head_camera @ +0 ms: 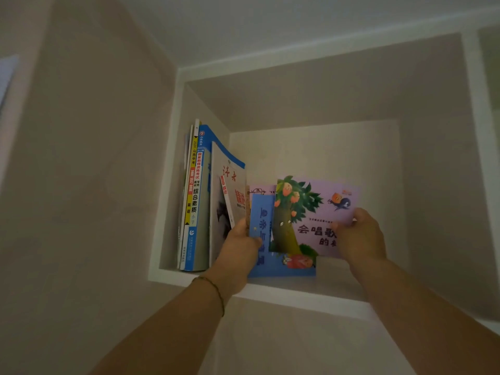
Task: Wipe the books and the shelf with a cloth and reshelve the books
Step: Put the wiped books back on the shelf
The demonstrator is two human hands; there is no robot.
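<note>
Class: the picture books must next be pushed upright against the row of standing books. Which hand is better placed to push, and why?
Probably the right hand. It grips the outer edge of the purple picture book, away from the standing books, so it can push towards them. The left hand holds the blue picture book between them.

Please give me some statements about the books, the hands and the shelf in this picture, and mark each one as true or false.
1. Both hands hold picture books inside the shelf compartment. True: the left hand grips the blue book, the right hand the purple tree book.
2. The upright books stand at the compartment's right side. False: they stand at its left side.
3. A cloth lies on the shelf. False: none is visible.
4. The left wrist wears a thin bracelet. True.
</note>
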